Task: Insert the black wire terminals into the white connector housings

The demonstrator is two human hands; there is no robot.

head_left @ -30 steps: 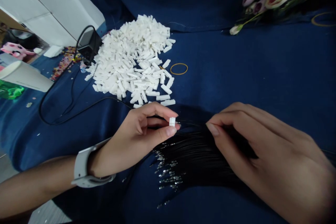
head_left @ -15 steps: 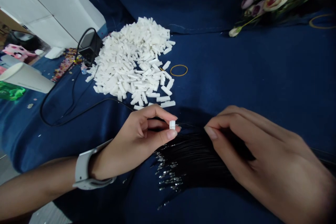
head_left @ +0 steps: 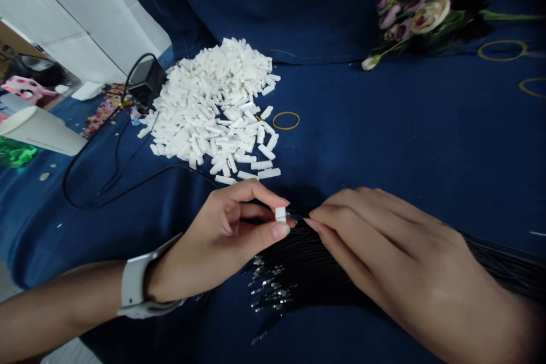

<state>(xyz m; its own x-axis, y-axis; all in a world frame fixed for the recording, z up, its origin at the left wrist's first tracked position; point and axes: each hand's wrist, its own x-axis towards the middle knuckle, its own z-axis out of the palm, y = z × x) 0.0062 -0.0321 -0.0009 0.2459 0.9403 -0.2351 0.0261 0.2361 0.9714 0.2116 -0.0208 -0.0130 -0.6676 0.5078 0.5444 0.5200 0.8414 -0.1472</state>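
Soft even light, faint shadows, warped edges

This looks like a room in a home turned over to handwork. A stitched dark blue cloth cover (head_left: 384, 125) carries 1 heap of white plastic connector housings (head_left: 205, 108) and a sheaf of black crimped wires (head_left: 307, 264). Nearby lie cream and purple flowers (head_left: 416, 20), a white paper cup (head_left: 40, 131), a black power adapter (head_left: 147, 82) and a pink plush toy (head_left: 25, 88).
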